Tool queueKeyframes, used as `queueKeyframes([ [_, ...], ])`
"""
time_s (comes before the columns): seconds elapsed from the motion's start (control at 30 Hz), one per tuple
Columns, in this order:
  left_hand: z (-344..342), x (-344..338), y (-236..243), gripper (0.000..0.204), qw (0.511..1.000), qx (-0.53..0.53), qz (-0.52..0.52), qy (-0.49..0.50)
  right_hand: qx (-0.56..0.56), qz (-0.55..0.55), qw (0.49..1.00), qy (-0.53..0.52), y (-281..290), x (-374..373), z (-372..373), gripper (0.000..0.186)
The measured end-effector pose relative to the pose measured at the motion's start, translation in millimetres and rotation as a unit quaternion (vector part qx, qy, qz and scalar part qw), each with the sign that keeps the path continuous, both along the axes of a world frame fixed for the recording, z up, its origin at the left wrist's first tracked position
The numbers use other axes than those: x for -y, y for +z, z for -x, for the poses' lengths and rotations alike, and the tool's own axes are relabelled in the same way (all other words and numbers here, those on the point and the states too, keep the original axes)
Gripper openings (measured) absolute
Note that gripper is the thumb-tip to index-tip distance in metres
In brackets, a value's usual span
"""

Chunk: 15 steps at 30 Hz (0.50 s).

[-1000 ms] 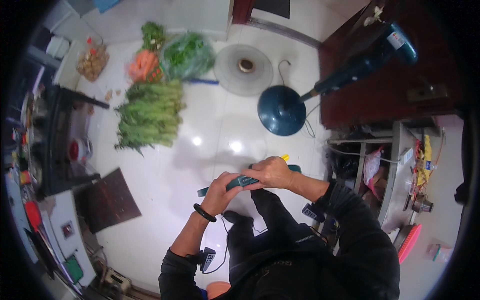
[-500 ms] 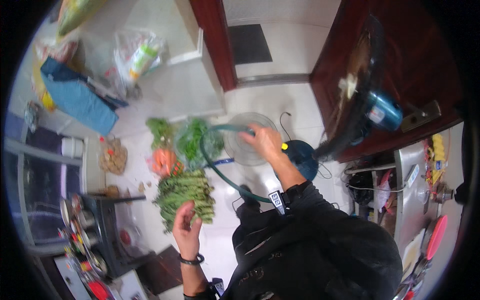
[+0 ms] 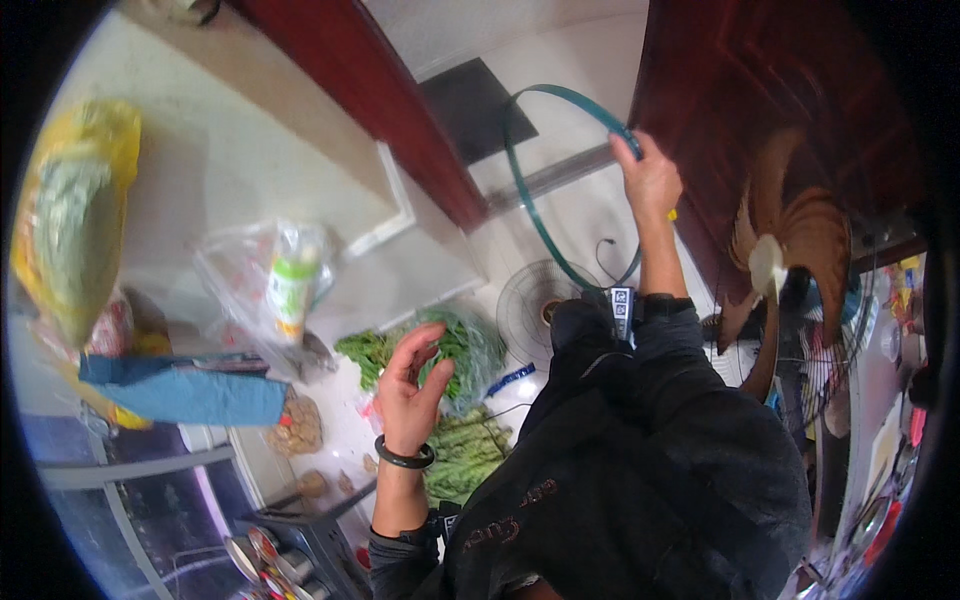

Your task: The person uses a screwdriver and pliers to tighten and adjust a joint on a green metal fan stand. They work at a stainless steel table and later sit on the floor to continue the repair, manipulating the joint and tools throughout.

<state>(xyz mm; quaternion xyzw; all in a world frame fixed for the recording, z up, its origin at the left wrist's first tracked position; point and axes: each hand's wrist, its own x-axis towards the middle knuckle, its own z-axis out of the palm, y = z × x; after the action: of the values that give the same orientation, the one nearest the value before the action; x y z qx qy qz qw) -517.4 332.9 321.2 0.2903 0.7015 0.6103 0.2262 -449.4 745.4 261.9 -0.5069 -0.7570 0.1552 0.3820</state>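
Note:
A thin green fan guard ring [image 3: 522, 195] hangs in the air by the doorway, and my right hand [image 3: 655, 180] is closed on its upper right rim. My left hand [image 3: 408, 385] is empty, its fingers apart, above the vegetables on the floor. Beneath the ring a round wire fan grille [image 3: 520, 315] lies on the white tiles. To the right stands a fan with brown blades [image 3: 815, 235] and a pale hub [image 3: 767, 265]. Its blades are uncovered in front, with wire guard bars visible behind them.
Bagged leafy greens [image 3: 485, 350] and a bundle of green stalks [image 3: 462, 460] lie on the floor. At left, a counter holds a plastic bag with a green-white bottle [image 3: 292, 290] and a yellow-wrapped bundle [image 3: 75, 230]. A blue cloth [image 3: 190, 392] hangs there. The red door [image 3: 740, 90] is open.
My right hand has carried the ring up and to the right, off the grille toward the doorway. My left hand has risen slightly. The view has turned, and the fan appears lower.

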Motion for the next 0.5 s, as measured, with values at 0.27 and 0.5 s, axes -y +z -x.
queueKeyframes([
  [0.27,138,-181,5,0.04,0.994,-0.058,0.028,-0.088,0.006,-0.059,0.995,0.079,2,-108,73,0.048],
  [0.5,322,-508,12,0.057,0.925,-0.346,-0.035,-0.156,0.001,-0.028,0.971,0.239,14,-273,198,0.045],
])
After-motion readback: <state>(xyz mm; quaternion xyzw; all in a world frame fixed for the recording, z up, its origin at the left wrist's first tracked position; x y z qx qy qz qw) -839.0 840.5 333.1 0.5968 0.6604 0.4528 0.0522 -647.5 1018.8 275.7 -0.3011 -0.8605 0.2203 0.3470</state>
